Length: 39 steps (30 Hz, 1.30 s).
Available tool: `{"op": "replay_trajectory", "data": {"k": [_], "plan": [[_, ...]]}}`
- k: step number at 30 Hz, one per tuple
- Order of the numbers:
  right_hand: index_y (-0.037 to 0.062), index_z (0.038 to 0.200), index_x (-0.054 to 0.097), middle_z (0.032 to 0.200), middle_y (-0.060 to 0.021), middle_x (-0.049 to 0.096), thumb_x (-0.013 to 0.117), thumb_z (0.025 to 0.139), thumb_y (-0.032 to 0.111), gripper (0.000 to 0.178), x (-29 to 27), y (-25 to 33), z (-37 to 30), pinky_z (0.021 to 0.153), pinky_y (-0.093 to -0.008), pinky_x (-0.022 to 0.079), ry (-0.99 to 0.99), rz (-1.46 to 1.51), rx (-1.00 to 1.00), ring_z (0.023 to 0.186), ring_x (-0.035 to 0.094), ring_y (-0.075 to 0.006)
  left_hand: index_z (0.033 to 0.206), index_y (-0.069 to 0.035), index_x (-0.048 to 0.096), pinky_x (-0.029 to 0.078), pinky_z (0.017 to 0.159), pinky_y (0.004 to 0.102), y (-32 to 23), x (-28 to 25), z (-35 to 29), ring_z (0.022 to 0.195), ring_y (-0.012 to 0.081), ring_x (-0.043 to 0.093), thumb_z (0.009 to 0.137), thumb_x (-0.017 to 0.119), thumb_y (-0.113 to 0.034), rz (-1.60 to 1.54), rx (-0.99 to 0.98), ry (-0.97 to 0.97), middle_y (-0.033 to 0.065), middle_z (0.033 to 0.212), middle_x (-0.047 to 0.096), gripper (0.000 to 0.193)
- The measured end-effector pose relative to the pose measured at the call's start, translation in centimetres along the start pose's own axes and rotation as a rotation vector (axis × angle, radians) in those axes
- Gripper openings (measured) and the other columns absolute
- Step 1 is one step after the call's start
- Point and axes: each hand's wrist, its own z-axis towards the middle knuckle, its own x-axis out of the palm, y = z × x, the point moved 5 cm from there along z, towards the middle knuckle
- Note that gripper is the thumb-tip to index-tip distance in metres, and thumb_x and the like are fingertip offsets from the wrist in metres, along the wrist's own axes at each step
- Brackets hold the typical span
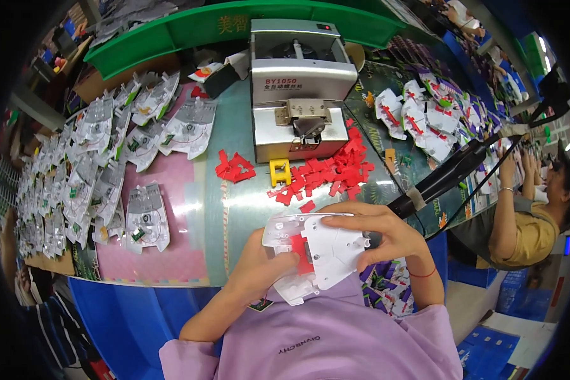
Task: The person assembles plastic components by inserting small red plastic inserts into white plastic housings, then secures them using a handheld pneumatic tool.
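Just in front of my chest, both hands hold a white plastic housing (332, 250) with pegs and holes in its face. My left hand (259, 263) is closed on its left side, the thumb pressed over a red flat piece (303, 254) lying in the middle of the housing. My right hand (389, 234) grips the right side, fingers along the top edge and thumb near the lower right. Below the housing hangs a small green circuit board (260, 304). Beyond my hands lies a heap of red pieces (326, 171), with a yellow spool-like part (280, 172) beside it.
A silver screw-feeding machine (303, 82) stands at the back. Many white housings (147, 218) crowd the left; more with red pieces (424, 117) lie right. A black powered screwdriver (440, 177) reaches in from the right. Nearby sits a person in yellow (532, 237). A blue bin (126, 316) is below the table edge.
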Motion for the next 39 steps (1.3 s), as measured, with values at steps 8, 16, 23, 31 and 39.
{"op": "replay_trajectory", "data": {"k": [8, 16, 23, 31, 39], "plan": [[-0.0028, 0.113, 0.053, 0.116, -0.0219, 0.050, 0.075, 0.059, 0.030, 0.067, 0.7, -0.3, -0.2, 0.088, -0.0396, 0.039, 0.027, 0.024, -0.019, 0.105, 0.050, -0.0343, 0.104, 0.005, 0.049, 0.048, 0.069, 0.0267, 0.1, -0.2, -0.4, 0.081, 0.0132, 0.057, 0.070, 0.056, -0.001, 0.026, 0.055, 0.004, 0.0085, 0.092, 0.057, 0.035], [0.0050, 0.108, 0.059, 0.098, -0.0110, 0.063, 0.077, 0.056, 0.014, 0.056, 1.7, 0.9, -0.3, 0.071, -0.0260, 0.045, -0.175, -0.061, 0.212, 0.080, 0.059, -0.0180, 0.114, 0.006, 0.045, 0.045, 0.072, 0.0251, -1.0, 1.0, -0.3, 0.083, 0.0107, 0.054, 0.067, 0.054, 0.002, 0.358, 0.333, 0.048, 0.0086, 0.095, 0.056, 0.048], [0.0090, 0.107, 0.061, 0.098, -0.0085, 0.063, 0.077, 0.056, 0.014, 0.053, 1.8, 0.3, -0.4, 0.062, -0.0240, 0.042, -0.202, -0.118, 0.229, 0.067, 0.054, -0.0134, 0.109, 0.004, 0.049, 0.046, 0.072, 0.0259, -0.6, 0.9, 0.2, 0.082, 0.0122, 0.056, 0.065, 0.059, 0.002, 0.213, 0.260, 0.036, 0.0084, 0.093, 0.057, 0.046], [0.0071, 0.111, 0.058, 0.094, -0.0098, 0.063, 0.075, 0.060, 0.014, 0.055, 2.1, 0.6, -0.6, 0.064, -0.0238, 0.043, -0.277, -0.176, 0.164, 0.065, 0.052, -0.0143, 0.093, 0.002, 0.057, 0.047, 0.054, 0.0223, 0.6, 0.7, 1.5, 0.065, 0.0089, 0.057, 0.066, 0.068, -0.005, 0.262, 0.127, -0.005, 0.0064, 0.079, 0.061, 0.030], [0.0020, 0.113, 0.054, 0.082, -0.0074, 0.056, 0.058, 0.077, 0.005, 0.036, -1.8, -1.2, -9.6, 0.061, -0.0220, 0.044, -1.112, 0.027, 0.068, 0.073, 0.052, -0.0116, 0.101, 0.002, 0.052, 0.048, 0.056, 0.0247, 0.7, -1.2, 1.5, 0.067, 0.0131, 0.059, 0.062, 0.068, -0.001, 0.043, 0.089, -0.166, 0.0077, 0.084, 0.060, 0.042]]}}
